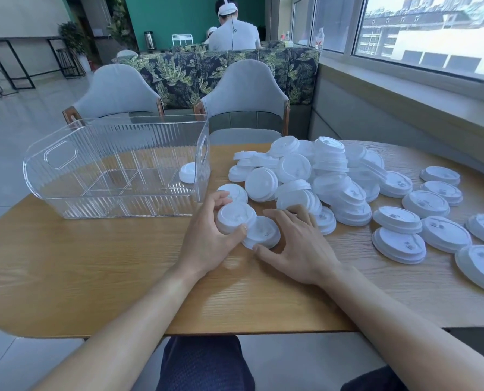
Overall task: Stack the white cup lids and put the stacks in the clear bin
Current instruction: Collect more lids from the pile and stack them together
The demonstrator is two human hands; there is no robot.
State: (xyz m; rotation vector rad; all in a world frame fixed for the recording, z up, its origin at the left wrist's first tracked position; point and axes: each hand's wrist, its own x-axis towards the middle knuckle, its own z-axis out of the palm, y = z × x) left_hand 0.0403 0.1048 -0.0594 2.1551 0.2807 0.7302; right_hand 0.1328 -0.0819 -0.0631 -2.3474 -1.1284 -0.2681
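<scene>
A heap of white cup lids (314, 176) covers the middle and right of the wooden table (94, 263). My left hand (207, 235) grips a small stack of lids (235, 217) between thumb and curled fingers, just above the tabletop. A single lid (263, 232) lies flat on the table beside that stack. My right hand (297, 246) is spread around that lid, thumb at its near edge, fingers reaching past its far side. The clear ribbed bin (108, 165) stands at the left of the table. One lid (187, 172) shows through its right wall.
Several lids lie flat and apart on the right part of the table (424, 204). Two grey chairs (243, 97) stand behind the table. A person sits with their back turned beyond a leaf-patterned sofa back (235, 26). A window ledge runs along the right.
</scene>
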